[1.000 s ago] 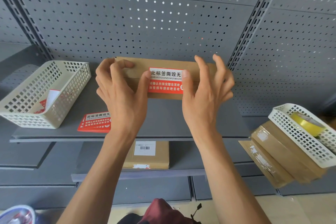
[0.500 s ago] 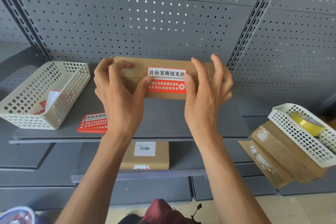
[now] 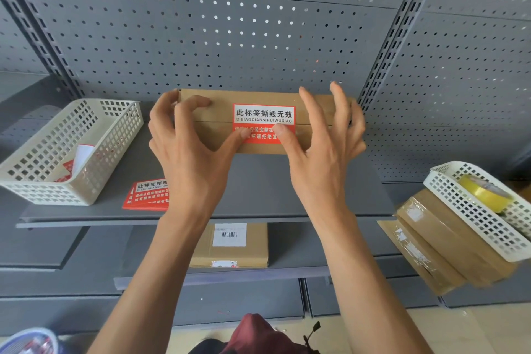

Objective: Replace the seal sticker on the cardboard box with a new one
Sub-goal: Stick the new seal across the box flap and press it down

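Observation:
A flat brown cardboard box [image 3: 218, 112] lies on the grey shelf against the pegboard. A red and white seal sticker [image 3: 263, 116] is folded over its front top edge, white part on top, red part on the front face. My left hand [image 3: 189, 152] rests its fingers on the box top at the left, and its thumb presses the red part of the sticker. My right hand [image 3: 324, 152] spreads its fingers over the right end of the box. Its thumb presses the sticker's red part from the right.
A stack of spare red seal stickers [image 3: 146, 195] lies on the shelf [image 3: 273, 190] beside a white basket [image 3: 57, 152]. Another basket with a yellow tape roll [image 3: 485, 192] sits on taped boxes [image 3: 436, 241] at the right. A labelled box [image 3: 230, 244] lies on the lower shelf.
Both thumbs have slid inward from the sticker's side edges onto its red lower part. The box and sticker stay where they were.

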